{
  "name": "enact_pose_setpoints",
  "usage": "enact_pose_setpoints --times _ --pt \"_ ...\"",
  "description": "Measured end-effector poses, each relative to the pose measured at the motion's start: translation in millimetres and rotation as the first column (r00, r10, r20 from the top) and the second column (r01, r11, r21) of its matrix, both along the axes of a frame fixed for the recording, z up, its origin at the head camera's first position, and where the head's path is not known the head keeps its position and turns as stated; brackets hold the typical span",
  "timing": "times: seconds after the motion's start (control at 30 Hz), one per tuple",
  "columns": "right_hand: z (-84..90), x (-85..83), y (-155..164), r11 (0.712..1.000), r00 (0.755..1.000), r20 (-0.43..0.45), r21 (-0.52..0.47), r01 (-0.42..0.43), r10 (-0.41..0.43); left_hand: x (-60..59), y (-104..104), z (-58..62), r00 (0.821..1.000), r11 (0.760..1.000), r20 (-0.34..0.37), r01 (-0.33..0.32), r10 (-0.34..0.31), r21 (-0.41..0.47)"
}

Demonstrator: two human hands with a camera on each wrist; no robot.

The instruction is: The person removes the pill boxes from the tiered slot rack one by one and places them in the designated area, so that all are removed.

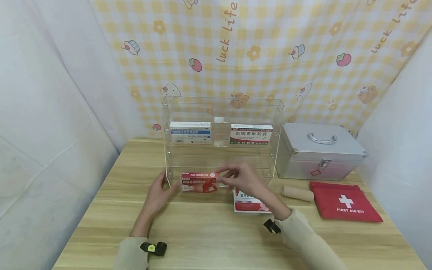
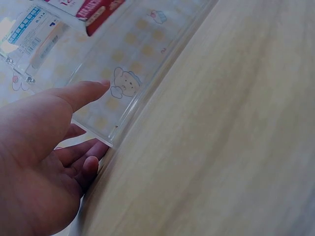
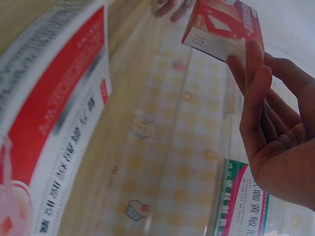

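Observation:
A red and white medicine box [image 1: 199, 182] [image 2: 96, 12] [image 3: 224, 27] hovers at the front of the bottom tier of a clear acrylic shelf [image 1: 222, 103] [image 2: 128, 105]. My right hand [image 1: 241, 179] [image 3: 275, 123] pinches the box's right end with its fingertips. The left hand [image 1: 160, 193] [image 2: 44, 147] is at the box's left end, fingers straight and relaxed, tips touching or almost touching it. A second red and white box [image 1: 248, 205] [image 3: 49, 123] lies flat on the table under my right wrist.
On the shelf's upper tier stand a blue and white box [image 1: 190, 132] [image 2: 29, 32] and a green and white box [image 1: 251, 134] [image 3: 241, 201]. To the right are a silver case [image 1: 317, 150], a beige roll [image 1: 297, 193] and a red first aid pouch [image 1: 344, 202].

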State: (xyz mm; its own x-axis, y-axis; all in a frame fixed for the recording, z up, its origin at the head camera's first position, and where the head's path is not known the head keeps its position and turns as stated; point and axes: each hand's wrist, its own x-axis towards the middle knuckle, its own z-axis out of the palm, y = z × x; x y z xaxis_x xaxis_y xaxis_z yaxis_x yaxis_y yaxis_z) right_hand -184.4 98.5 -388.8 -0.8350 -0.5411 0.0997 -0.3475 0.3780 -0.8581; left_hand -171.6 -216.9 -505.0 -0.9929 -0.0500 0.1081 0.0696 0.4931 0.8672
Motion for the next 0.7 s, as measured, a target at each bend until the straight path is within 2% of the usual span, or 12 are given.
enact_pose_setpoints --times 0.13,0.27,0.43,0.7 --pt "-8.6 2.5 -1 0.999 0.999 0.009 0.020 -0.034 0.034 0.9 0 1.2 1.000 1.000 0.002 0.002 -0.002 -0.002" --pt "-15.9 4.7 -2 0.997 0.995 0.084 0.055 -0.061 0.056 0.7 1 1.5 1.000 1.000 0.003 -0.007 0.007 -0.001" --pt "-26.1 3.5 -3 0.995 0.974 0.206 0.026 -0.100 0.093 -0.5 0 -0.4 1.000 1.000 0.014 -0.013 0.013 -0.019" --pt "-37.4 -0.3 -3 0.994 0.953 0.286 0.015 -0.106 0.097 -1.5 -1 -1.3 1.000 1.000 0.018 -0.015 0.015 -0.021"
